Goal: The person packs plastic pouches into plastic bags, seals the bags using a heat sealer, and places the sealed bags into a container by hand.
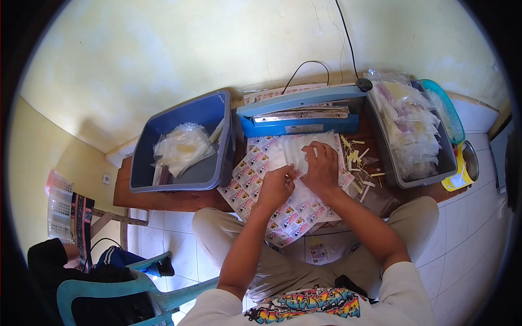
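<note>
A clear plastic bag [294, 146] with whitish contents lies on printed paper sheets [255, 171] before me. My left hand [278, 187] is closed, thumb and forefinger pinched together at the bag's left side near its lower edge. On the bag's right side rests my right hand [322, 167], its bent fingers somewhat apart and fingertips down on the plastic. The two hands are close together, a small gap between them. Just behind the bag stands a blue impulse sealer [296, 127], its long arm [304, 99] raised above the sealing strip.
At left, a grey-blue tub [142, 173] holds plastic packets [185, 146]. Another tub [405, 182] at right is piled with filled bags [410, 119]. Cut yellowish strips [356, 155] lie beside the paper. A yellow can [459, 176], a teal basket [443, 103] and a green chair [103, 288] stand around.
</note>
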A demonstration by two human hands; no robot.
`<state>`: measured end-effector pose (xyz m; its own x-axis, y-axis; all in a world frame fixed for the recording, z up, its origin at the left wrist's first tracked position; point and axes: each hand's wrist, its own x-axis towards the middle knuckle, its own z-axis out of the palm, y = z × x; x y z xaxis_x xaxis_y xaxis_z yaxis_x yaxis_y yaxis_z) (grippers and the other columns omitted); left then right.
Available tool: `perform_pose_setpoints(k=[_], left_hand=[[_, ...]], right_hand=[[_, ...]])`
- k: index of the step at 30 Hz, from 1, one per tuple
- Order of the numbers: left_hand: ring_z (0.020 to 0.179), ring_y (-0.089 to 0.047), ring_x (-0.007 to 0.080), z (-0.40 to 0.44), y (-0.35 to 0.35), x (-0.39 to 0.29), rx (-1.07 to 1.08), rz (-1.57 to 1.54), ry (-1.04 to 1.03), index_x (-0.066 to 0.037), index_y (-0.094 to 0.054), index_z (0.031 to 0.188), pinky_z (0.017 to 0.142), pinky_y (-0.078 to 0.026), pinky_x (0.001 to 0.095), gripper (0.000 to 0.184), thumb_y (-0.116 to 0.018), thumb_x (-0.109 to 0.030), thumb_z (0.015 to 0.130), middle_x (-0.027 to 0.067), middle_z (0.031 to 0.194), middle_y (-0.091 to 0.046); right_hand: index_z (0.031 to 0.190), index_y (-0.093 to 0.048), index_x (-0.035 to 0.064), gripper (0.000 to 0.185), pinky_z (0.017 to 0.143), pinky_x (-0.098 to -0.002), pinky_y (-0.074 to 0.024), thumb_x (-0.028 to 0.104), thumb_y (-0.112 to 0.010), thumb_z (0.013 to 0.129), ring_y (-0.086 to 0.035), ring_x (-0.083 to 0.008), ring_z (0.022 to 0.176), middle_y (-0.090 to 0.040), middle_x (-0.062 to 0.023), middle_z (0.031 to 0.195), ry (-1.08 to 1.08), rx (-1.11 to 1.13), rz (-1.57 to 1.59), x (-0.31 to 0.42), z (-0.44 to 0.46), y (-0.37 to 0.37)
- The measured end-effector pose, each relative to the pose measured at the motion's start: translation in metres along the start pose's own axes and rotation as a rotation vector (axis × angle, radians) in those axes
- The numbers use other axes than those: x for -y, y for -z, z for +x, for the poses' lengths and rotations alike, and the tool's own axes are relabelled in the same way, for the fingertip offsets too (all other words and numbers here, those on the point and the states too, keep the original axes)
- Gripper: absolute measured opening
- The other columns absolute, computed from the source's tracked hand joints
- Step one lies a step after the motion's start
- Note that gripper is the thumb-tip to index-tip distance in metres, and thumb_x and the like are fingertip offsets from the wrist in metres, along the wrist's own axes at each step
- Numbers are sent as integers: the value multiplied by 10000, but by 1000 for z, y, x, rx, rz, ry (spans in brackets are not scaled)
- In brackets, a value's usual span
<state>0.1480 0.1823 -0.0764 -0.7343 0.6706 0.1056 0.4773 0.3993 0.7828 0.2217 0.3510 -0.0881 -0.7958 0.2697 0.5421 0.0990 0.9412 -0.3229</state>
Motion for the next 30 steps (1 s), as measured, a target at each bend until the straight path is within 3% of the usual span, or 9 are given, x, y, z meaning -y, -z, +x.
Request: perform_pose_setpoints(k=[2,8,12,15,18,20,23,26,30], left_hand=[[940,-818,304,-1,-2,1,19,-11,-14,30,-681,961,854,-644,373,146,-753,42,834,215,1342,-741],[1000,-773,329,-2,-1,-10,16,63,-74,-22,-683,1196,885,-627,391,407,-814,11,812,185,1242,-752],[1176,-679,345,-8,-7,-17,-72,239,-148,-95,-662,1302,998,-576,439,531,-860,-60,810,145,1288,-683],[1248,-638,347,-9,-11,-17,-94,310,-115,-118,-659,1309,1031,-558,456,525,-856,-87,824,123,1347,-656],[1261,-626,346,-5,-17,-14,-103,367,-92,-126,-656,1313,1028,-558,462,513,-834,-85,833,109,1356,-648],[1255,-628,346,-2,-19,-11,-104,402,-94,-126,-657,1311,1025,-560,462,506,-820,-77,834,105,1354,-648],[1237,-633,348,1,-22,-4,-102,470,-125,-126,-665,1305,1023,-562,468,496,-779,-40,830,104,1338,-650],[1275,-625,352,4,-25,4,-123,557,-162,-128,-673,1318,1036,-562,468,506,-742,-11,831,108,1377,-642],[1352,-593,376,0,-15,-4,-44,500,-117,-127,-666,1375,1080,-544,478,542,-721,-8,850,138,1474,-608]], right_hand=[[1303,-654,116,735,1114,-480,-408,213,-959,642,-529,-314,1309,-566,-94,1347,-114,34,41,0,0,1],[1363,-647,109,711,1159,-508,-408,134,-912,705,-512,-360,1367,-538,-139,1456,-103,158,181,-5,-3,24],[1387,-644,117,654,1170,-524,-413,67,-847,767,-505,-384,1382,-531,-157,1484,-94,171,179,-28,-14,44],[1374,-656,113,571,1109,-510,-485,34,-777,821,-562,-383,1332,-542,-164,1481,-44,140,78,-51,-27,55],[1348,-667,101,494,996,-510,-569,29,-728,863,-654,-397,1220,-550,-163,1468,-145,195,86,-69,-36,66],[1323,-669,97,452,899,-517,-609,41,-717,877,-720,-414,1070,-623,-168,1379,-206,239,73,-75,-38,73],[1300,-669,99,426,882,-535,-612,56,-726,881,-734,-429,991,-694,-175,1229,-201,247,162,-83,-39,76],[1276,-673,96,400,861,-533,-610,74,-739,882,-735,-424,951,-726,-174,1088,-209,200,190,-80,-39,79],[1250,-683,98,382,849,-521,-603,85,-758,876,-734,-406,939,-725,-157,1050,-280,257,202,-79,-34,85]])
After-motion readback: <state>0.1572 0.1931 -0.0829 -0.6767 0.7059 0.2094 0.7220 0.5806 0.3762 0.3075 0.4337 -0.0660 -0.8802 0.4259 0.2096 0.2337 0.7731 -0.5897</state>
